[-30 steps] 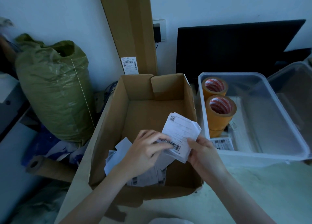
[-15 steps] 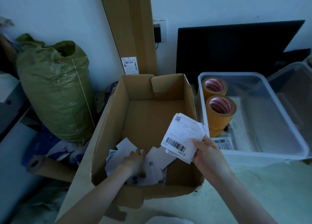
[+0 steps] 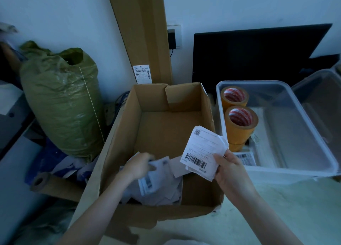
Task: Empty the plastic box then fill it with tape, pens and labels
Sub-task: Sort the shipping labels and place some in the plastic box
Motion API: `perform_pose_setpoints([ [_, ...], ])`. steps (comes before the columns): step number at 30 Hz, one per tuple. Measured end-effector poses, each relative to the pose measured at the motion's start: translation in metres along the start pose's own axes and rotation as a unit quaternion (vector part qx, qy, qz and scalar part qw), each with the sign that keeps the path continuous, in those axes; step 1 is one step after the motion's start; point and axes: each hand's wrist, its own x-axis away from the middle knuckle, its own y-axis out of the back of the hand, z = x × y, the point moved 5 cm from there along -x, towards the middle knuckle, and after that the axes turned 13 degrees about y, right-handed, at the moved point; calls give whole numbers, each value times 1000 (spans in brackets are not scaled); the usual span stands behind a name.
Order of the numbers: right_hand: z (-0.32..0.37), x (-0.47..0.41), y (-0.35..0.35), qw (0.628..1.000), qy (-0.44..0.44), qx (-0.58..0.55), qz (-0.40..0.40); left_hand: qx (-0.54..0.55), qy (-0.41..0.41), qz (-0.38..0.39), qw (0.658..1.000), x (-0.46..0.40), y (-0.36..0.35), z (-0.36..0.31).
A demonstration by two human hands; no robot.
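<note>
A clear plastic box point(image 3: 313, 132) sits at the right with two orange tape rolls point(image 3: 239, 123) standing in its left end and a label point(image 3: 245, 158) lying at its near left corner. My right hand point(image 3: 228, 169) grips a stack of white barcode labels point(image 3: 201, 152) above the right side of an open cardboard box point(image 3: 166, 134). My left hand point(image 3: 138, 164) is down inside that box, blurred, its fingers closed on one loose label point(image 3: 158, 166) from the pile point(image 3: 162, 187) at the box's near end.
A full green sack point(image 3: 60, 106) stands at the left, with a cardboard tube point(image 3: 55, 183) lying below it. A tall flat carton point(image 3: 140, 34) leans on the wall behind. A black screen point(image 3: 258, 56) stands behind the plastic box, whose lid point(image 3: 321, 100) leans at the right.
My left hand let go of the stack, dropped into the cardboard box and closed on a loose label. The right hand moved the stack slightly right.
</note>
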Motion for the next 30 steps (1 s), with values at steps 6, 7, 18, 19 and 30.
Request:
perform_pose_setpoints([
  [6,2,2,-10,996,49,69,19,205,-17,-93,974,43,67,-17],
  [7,1,1,-13,996,52,72,21,237,-22,-104,966,49,72,-20],
  [18,16,-10,-26,980,82,123,133,424,-52,-54,902,68,34,-94],
  [19,20,-13,-22,979,78,131,133,428,-59,-49,900,66,32,-100],
  [30,94,-53,36,906,74,347,232,351,-207,-20,913,49,42,-177],
])
